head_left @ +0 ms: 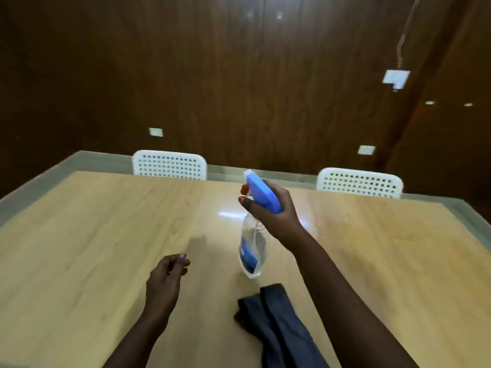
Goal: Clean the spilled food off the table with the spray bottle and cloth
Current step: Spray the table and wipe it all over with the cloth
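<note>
clear spray bottle (pixel 252 243) with blue head held tilted above table; dark cloth (pixel 281 325) lies nearby.

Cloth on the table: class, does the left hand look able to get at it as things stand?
Probably yes. The left hand holds nothing and hovers beside the cloth, with bare table between them; the bottle stands farther back.
</note>
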